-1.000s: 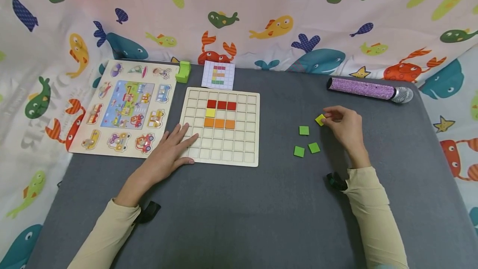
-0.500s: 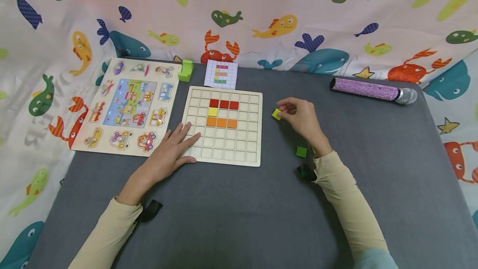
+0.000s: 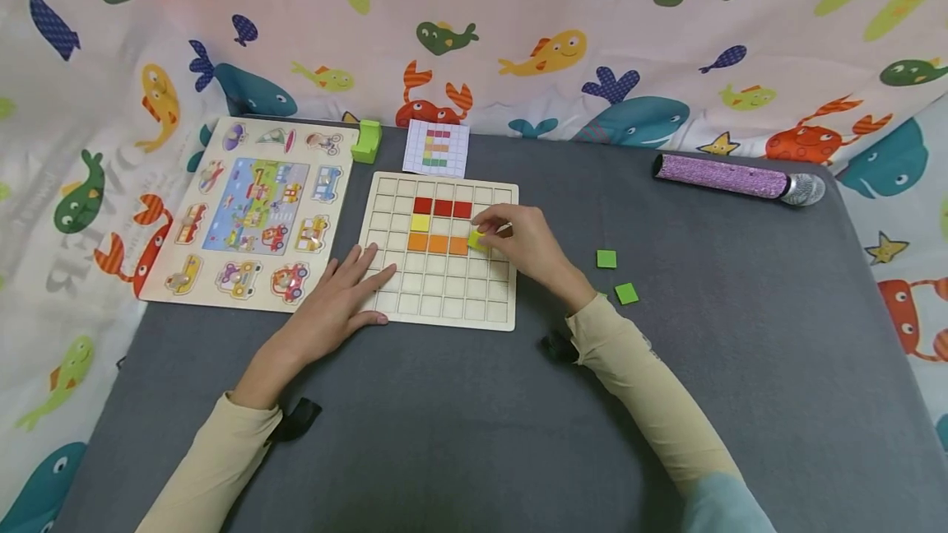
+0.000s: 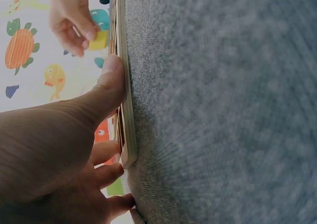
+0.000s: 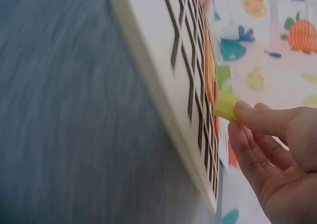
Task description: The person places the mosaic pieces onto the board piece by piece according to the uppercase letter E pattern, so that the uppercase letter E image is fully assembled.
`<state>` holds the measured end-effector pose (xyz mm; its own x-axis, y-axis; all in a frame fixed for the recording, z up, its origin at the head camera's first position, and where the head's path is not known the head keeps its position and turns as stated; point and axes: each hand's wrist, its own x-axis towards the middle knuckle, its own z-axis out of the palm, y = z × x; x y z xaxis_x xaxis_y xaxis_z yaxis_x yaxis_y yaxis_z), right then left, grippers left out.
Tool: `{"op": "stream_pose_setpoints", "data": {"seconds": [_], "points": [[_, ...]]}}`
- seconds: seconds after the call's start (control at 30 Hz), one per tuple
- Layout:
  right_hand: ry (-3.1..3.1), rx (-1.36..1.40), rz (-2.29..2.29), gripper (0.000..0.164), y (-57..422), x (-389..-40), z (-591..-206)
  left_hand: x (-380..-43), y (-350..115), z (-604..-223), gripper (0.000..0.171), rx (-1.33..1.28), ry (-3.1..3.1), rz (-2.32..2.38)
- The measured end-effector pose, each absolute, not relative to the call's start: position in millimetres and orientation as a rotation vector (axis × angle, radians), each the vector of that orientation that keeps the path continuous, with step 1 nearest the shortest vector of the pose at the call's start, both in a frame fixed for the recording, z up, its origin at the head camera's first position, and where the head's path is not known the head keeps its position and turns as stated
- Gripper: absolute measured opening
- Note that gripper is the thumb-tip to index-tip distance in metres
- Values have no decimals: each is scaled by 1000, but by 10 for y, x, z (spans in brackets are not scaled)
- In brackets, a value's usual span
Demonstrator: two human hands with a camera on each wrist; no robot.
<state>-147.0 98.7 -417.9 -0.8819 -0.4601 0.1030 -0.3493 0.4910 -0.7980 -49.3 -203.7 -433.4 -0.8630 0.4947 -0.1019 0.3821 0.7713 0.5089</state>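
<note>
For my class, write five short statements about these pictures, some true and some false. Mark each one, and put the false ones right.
1. The left hand touches the grid board. True.
2. Everything set in the grid board is one colour. False: it holds red squares, orange squares and a yellow square.
3. The microphone lies on the table, to the right of the grid board. True.
4. Neither hand is holding anything. False: the right hand pinches a yellow piece.
5. The printed card lies near the grid board's far edge. True.
</note>
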Motion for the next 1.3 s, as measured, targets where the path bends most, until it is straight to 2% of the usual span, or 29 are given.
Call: {"op": "stream_pose_setpoints", "data": {"seconds": [0.53,1.3], "points": [[2409,-866,-1319,22,323,-1410,-4226,-501,-2036,-4328,71,705,2754,673],[2474,-914,-1033,19,162,-1398,-4212,-489,-2036,-4333,70,706,2761,699]]}}
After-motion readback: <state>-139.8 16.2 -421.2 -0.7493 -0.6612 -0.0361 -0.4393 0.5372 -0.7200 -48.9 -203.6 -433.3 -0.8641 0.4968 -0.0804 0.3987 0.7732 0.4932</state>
